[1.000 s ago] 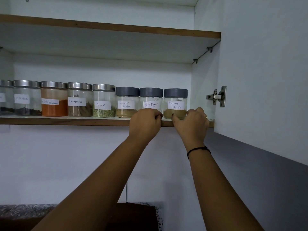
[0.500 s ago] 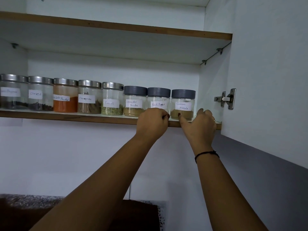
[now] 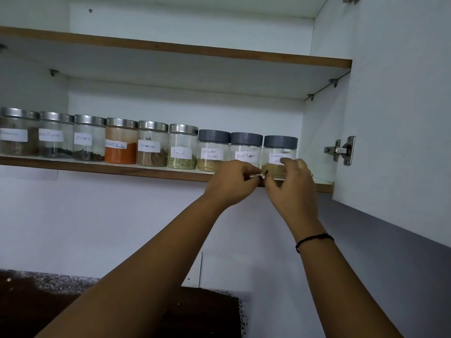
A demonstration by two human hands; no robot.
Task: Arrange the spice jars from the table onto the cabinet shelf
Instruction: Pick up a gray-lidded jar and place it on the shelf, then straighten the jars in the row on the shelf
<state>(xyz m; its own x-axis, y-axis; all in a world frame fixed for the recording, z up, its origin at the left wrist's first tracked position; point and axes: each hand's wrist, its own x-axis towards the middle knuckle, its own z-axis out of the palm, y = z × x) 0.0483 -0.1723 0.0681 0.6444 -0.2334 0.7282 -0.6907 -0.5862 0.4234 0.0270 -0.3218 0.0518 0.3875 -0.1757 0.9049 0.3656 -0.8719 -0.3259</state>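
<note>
My left hand (image 3: pixel 231 184) and right hand (image 3: pixel 290 184) have come off the jars (image 3: pixel 279 157) at the shelf (image 3: pixel 97 167) front edge, fingers loosely curled and holding nothing, so the row looks finished.

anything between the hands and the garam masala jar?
Nothing visible. The right hand overlaps the front of the grey-lidded clear Garam Masala jar; the left hand is below the grey-lidded Black Pepper jar beside it.

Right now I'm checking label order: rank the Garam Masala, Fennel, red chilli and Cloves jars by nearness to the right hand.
1. Garam Masala jar, behind the right hand.
2. Fennel jar, mid-shelf.
3. Red chilli jar, further left.
4. Cloves jar, farthest left.
</note>
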